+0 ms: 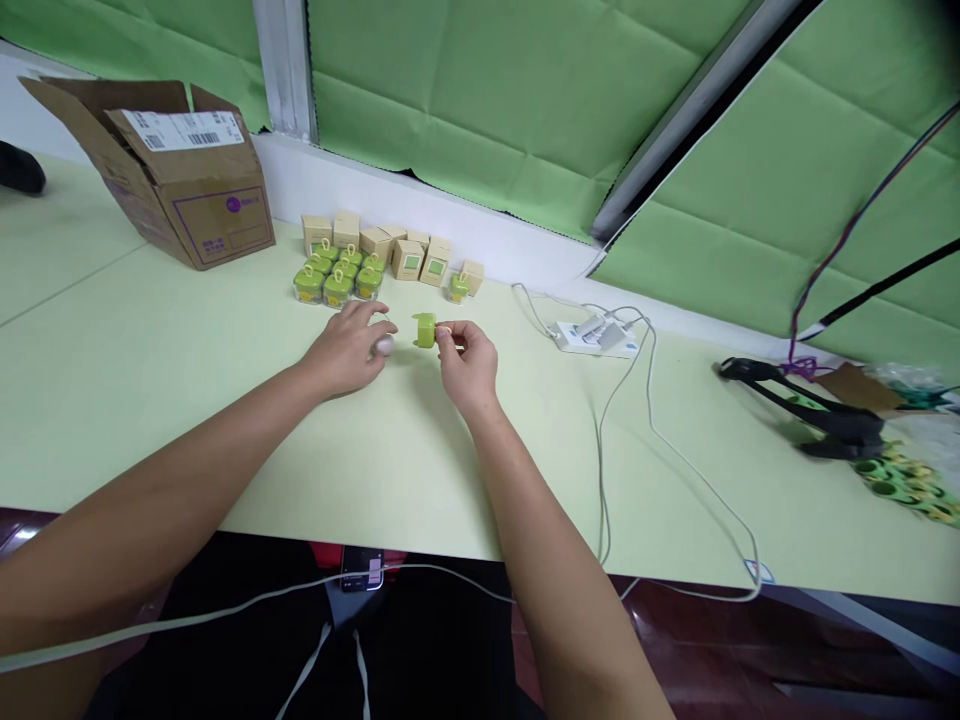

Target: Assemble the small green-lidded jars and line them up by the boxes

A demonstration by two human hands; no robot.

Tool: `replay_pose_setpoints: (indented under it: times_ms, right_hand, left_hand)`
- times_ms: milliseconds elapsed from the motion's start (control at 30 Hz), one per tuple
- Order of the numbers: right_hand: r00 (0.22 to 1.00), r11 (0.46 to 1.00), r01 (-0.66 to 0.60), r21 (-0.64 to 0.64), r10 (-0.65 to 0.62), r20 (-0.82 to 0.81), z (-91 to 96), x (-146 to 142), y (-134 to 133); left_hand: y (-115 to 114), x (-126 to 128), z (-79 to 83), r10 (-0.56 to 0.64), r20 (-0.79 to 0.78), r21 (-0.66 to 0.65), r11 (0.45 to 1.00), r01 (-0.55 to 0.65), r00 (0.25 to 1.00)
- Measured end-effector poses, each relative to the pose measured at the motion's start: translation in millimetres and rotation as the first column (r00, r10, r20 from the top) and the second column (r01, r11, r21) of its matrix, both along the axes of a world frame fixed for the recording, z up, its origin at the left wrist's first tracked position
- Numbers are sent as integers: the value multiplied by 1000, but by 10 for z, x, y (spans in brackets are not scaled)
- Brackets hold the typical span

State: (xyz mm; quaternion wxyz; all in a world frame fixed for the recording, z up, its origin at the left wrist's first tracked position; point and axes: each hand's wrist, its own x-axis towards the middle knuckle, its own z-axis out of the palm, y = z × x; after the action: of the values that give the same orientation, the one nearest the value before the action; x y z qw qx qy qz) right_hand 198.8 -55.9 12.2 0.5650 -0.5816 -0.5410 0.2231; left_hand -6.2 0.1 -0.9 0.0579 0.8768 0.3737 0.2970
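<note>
My right hand [470, 368] pinches a green lid [426, 330] by its small yellow loop, holding it sideways above the table. Its open side, with flaps sticking out, faces my left hand [351, 350]. The fingers of that hand are curled round a small pale round thing [384, 346], too blurred to name. A short gap separates it from the lid. Beyond my hands stands a cluster of small clear containers with green lids and yellow loops [337, 287]. One similar green-lidded container [458, 288] sits apart to the right, in front of a small carton.
Several small tan cartons [409, 260] line the wall. An open cardboard box [217, 215] stands at the back left. A white power strip [596, 337] with trailing cables lies to the right. Farther right are a black stand-like object [840, 430] and green pieces [900, 480].
</note>
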Motion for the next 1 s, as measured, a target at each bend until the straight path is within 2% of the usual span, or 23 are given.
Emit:
replay_pose_setpoints:
  times_ms: [133, 300, 467, 600, 733, 867, 1000]
  right_hand:
    - [1000, 1000, -9, -9, 9, 24, 0, -20, -10]
    - [999, 1000, -10, -6, 10, 36, -6, -23, -16]
    - [999, 1000, -9, -11, 9, -50, -31, 6, 17]
    - [978, 999, -34, -43, 24, -208, -3, 15, 47]
    - [915, 991, -89, -102, 41, -400, 63, 23, 53]
    - [878, 987, -132, -90, 74, -473, 93, 32, 41]
    - [854, 974, -212, -83, 143, -500, 79, 26, 32]
  left_hand:
    - [-31, 0, -10, -28, -91, -14, 1000, 27, 996]
    - [-46, 12, 8, -53, -83, 19, 998, 55, 995]
    - [-75, 35, 59, -79, -63, 55, 995, 83, 995]
    - [-135, 91, 103, -129, 158, -34, 990, 136, 979]
    - [-174, 151, 119, -5, 402, -210, 973, 97, 915]
    - [-131, 183, 93, 74, 589, -321, 935, 149, 805]
    - [-83, 200, 102, 87, 725, -382, 876, 294, 683]
